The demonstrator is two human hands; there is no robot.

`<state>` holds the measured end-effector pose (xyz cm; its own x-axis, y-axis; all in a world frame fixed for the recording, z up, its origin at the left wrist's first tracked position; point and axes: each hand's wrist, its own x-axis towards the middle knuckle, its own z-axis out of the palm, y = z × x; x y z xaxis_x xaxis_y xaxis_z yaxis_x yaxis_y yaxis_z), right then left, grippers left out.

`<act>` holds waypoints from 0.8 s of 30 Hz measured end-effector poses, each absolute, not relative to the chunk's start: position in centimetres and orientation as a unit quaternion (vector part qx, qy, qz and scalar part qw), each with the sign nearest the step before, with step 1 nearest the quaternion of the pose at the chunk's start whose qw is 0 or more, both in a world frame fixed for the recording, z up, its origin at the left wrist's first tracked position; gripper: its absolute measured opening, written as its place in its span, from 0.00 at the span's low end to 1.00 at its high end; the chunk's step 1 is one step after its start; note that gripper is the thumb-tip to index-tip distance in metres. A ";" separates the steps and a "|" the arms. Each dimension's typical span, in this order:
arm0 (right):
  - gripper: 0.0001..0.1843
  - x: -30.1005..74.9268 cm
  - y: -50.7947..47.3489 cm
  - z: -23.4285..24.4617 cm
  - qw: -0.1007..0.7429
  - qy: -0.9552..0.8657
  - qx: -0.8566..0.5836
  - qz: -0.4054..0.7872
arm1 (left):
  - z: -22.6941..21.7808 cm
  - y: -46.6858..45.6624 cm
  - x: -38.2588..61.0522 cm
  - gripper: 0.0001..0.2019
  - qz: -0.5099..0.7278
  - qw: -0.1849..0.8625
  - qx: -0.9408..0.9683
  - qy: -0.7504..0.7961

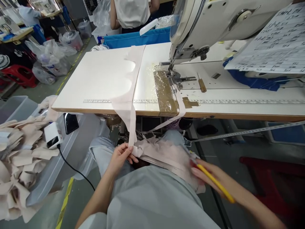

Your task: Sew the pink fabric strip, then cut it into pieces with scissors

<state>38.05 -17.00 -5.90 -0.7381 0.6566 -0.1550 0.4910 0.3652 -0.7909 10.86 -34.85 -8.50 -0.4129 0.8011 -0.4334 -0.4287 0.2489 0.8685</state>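
Observation:
A stack of pale pink fabric pieces (164, 154) lies in my lap below the table edge. My left hand (120, 156) pinches the lower end of a long pink fabric strip (131, 95) that hangs down from the white sewing table (95, 76). My right hand (209, 176) is blurred by motion; it rests at the right side of the stack with a yellow pencil-like tool (215, 183) lying across it. A thin pink band (181, 109) runs from the sewing machine (202, 28) needle area down over the table edge.
A grey bin (47, 178) at left holds many pink cut pieces, with a small white device (53, 136) and black cable on it. Plastic bags sit on the floor at far left. Another person stands behind the table. A paper sheet (276, 44) and blue cloth lie at right.

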 end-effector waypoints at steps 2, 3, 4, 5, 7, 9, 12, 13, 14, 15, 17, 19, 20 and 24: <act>0.22 34.1 -17.0 -6.1 -0.078 -0.812 -0.202 0.542 | -8.2 -35.2 11.1 0.20 0.588 0.519 0.154 0.601; 0.22 32.2 -16.9 -6.0 -0.114 -0.814 -0.160 0.546 | -8.1 -35.4 11.1 0.19 0.587 0.520 0.152 0.602; 0.22 30.6 -16.7 -5.9 -0.149 -0.816 -0.124 0.545 | -8.0 -35.6 11.1 0.19 0.586 0.522 0.148 0.601; 0.24 29.1 -16.5 -5.8 -0.174 -0.819 -0.099 0.539 | -7.9 -35.8 11.1 0.19 0.586 0.525 0.144 0.600; 0.26 27.0 -16.1 -5.6 -0.213 -0.827 -0.064 0.517 | -7.9 -36.2 11.2 0.19 0.585 0.532 0.132 0.598; 0.27 25.8 -15.8 -5.7 -0.233 -0.839 -0.042 0.490 | -7.9 -36.5 11.3 0.19 0.585 0.537 0.116 0.597; 0.28 25.1 -15.8 -5.9 -0.231 -0.856 -0.017 0.462 | -7.9 -36.6 11.5 0.21 0.588 0.534 0.100 0.600; 0.28 25.0 -15.9 -5.9 -0.226 -0.863 -0.013 0.452 | -7.9 -36.5 11.6 0.21 0.589 0.532 0.096 0.601; 0.28 25.0 -15.9 -5.9 -0.218 -0.872 -0.011 0.437 | -7.9 -36.5 11.6 0.22 0.591 0.530 0.094 0.601; 0.28 25.0 -16.1 -5.9 -0.208 -0.884 -0.013 0.419 | -7.9 -36.5 11.7 0.22 0.592 0.528 0.092 0.602; 0.28 25.1 -16.4 -5.7 -0.182 -0.909 -0.023 0.374 | -7.9 -36.5 11.8 0.22 0.593 0.525 0.093 0.603; 0.29 25.2 -16.7 -5.6 -0.161 -0.928 -0.035 0.333 | -7.9 -36.4 11.9 0.22 0.591 0.522 0.095 0.607; 0.29 25.3 -16.8 -5.5 -0.156 -0.935 -0.040 0.317 | -7.9 -36.4 11.9 0.22 0.589 0.521 0.096 0.610; 0.28 25.4 -17.2 -5.7 -0.149 -0.949 -0.053 0.274 | -8.0 -36.5 12.0 0.21 0.584 0.519 0.098 0.617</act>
<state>25.35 -17.22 -5.72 -0.9503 0.0193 -0.3109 0.1819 0.8445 -0.5037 12.04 -36.45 -7.97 -0.4430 0.7265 -0.5253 -0.4851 0.2985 0.8219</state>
